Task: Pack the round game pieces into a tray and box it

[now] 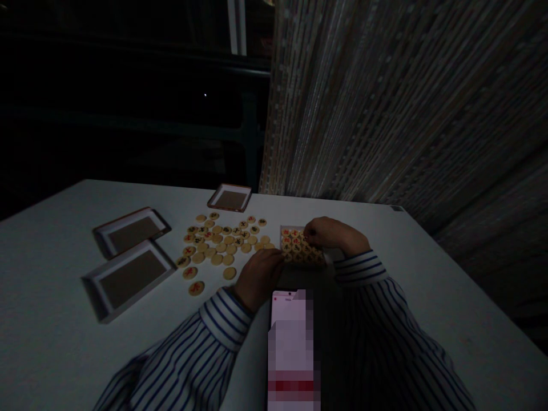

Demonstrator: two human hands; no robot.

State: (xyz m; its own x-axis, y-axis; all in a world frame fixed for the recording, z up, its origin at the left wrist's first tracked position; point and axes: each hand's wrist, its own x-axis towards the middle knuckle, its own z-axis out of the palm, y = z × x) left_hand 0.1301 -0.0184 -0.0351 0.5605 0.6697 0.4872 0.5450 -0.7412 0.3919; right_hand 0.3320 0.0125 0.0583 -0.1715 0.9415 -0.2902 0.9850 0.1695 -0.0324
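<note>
A small box (296, 257) holds rows of round wooden pieces with red and black characters. My left hand (260, 277) is at the box's near left corner, fingers together; what they hold, if anything, is hidden. Over the box's right side, my right hand (331, 234) has its fingertips pinched above the pieces; whatever is between them is too dark to make out. Loose round pieces (221, 248) lie scattered to the left of the box, some showing characters and others plain.
On the left lie two open trays, one (132, 276) overlapping the other (133, 231). A smaller open tray (231, 199) is near the white table's (428, 319) far edge. A lit phone (291, 342) sits between my forearms. Strings of a curtain (342, 103) hang behind.
</note>
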